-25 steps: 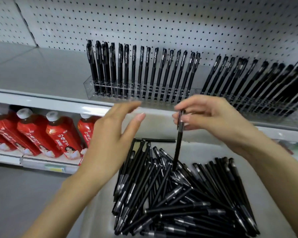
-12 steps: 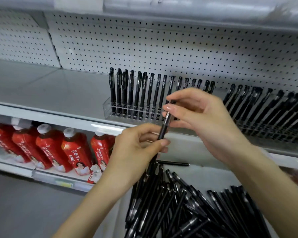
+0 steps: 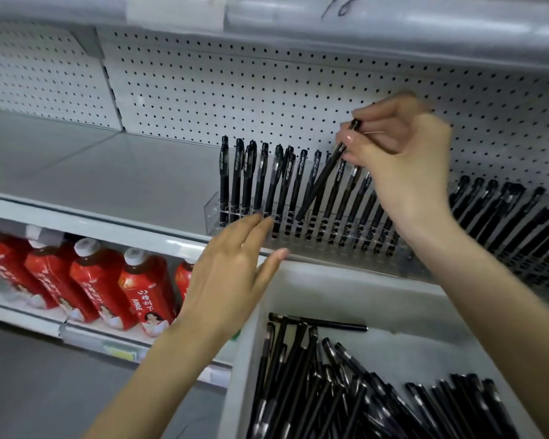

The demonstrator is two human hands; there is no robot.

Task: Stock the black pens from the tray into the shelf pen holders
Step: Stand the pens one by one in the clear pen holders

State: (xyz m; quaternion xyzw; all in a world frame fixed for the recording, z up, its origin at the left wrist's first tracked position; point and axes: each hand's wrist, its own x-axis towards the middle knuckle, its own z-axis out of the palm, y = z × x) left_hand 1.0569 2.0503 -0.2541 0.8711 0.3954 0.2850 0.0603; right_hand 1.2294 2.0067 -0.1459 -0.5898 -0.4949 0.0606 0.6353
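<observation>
My right hand point(image 3: 396, 153) pinches a black pen point(image 3: 320, 182) near its top, holding it slanted with its tip down at the clear pen holder point(image 3: 211, 213) on the shelf. Several black pens stand upright in that holder. My left hand point(image 3: 232, 270) hovers with straight fingers just in front of the holder's left end, fingertips near its front wall. A white tray point(image 3: 298, 289) at the lower right holds several loose black pens point(image 3: 301, 388).
More black pens point(image 3: 504, 210) stand in a second holder to the right. A white pegboard point(image 3: 235, 83) backs the grey shelf point(image 3: 92, 172). Red juice bottles point(image 3: 140, 293) line the lower shelf at left. An upper shelf edge point(image 3: 330, 23) overhangs.
My right hand has lifted the pen from above the tray up to the shelf holder. My left hand has let go of the pen and opened near the holder's front.
</observation>
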